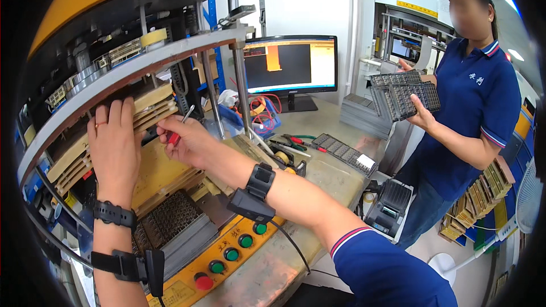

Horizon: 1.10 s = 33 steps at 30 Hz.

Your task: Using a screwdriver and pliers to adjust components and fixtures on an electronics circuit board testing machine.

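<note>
My left hand (pixel 115 142) reaches up into a press, its fingers stretched out against the front of the layered tan fixture board (pixel 153 102) under the upper plate. In my right hand (pixel 190 142), closed near the board's right end, is a screwdriver with a red handle (pixel 173 138); its metal shaft points up and to the right. Below both hands lies a yellowish lower plate (pixel 165 162). A dark pin-studded block (pixel 173 216) sits under it at the front. What the left fingertips touch is partly hidden.
Green buttons and a red button (pixel 203 281) line the yellow control panel in front. To the right are a monitor (pixel 290 68), pliers (pixel 298 143) and a black tray (pixel 344 150). A co-worker (pixel 472 91) in a blue shirt holds dark trays (pixel 404 94).
</note>
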Each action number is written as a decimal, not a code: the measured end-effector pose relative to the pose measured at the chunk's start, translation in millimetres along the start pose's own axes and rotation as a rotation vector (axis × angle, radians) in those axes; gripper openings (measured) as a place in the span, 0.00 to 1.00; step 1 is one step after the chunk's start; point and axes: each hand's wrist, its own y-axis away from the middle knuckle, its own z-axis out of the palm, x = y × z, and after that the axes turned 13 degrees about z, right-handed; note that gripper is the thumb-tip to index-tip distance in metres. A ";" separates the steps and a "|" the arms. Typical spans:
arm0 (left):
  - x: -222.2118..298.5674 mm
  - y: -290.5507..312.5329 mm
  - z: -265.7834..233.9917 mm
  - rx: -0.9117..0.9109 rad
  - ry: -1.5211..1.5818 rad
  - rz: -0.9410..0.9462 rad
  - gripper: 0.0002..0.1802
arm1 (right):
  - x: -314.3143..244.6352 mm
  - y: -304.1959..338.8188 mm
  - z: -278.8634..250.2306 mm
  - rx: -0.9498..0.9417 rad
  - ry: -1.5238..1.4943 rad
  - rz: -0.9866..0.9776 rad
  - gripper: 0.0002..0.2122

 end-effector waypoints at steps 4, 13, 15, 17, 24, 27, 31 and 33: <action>1.8 -5.1 9.8 0.080 -0.081 0.049 0.30 | -11.5 -7.1 -21.0 -0.042 0.165 0.009 0.07; 3.9 -1.2 3.3 0.187 -0.109 0.131 0.25 | -14.0 -2.7 -8.1 -0.015 0.059 0.005 0.04; 12.4 -1.6 -2.4 0.165 -0.111 0.107 0.25 | -14.3 -5.0 -8.9 -0.020 0.062 -0.015 0.04; 7.6 -2.1 0.5 0.148 -0.125 0.079 0.24 | -13.7 -4.4 -9.3 -0.023 0.062 -0.014 0.04; -5.8 -1.2 11.6 0.136 -0.180 0.144 0.27 | -15.7 -0.4 -5.0 -0.002 0.105 -0.015 0.04; -3.5 -1.1 16.1 0.128 -0.192 0.125 0.27 | -14.9 -1.1 -5.8 0.042 0.108 -0.020 0.04; -3.4 -4.5 13.8 0.141 -0.123 0.112 0.27 | -16.3 12.1 -8.7 0.051 0.160 -0.022 0.03; -0.9 -6.3 11.3 0.136 -0.077 0.107 0.28 | -19.1 29.2 -12.9 0.088 0.242 -0.035 0.02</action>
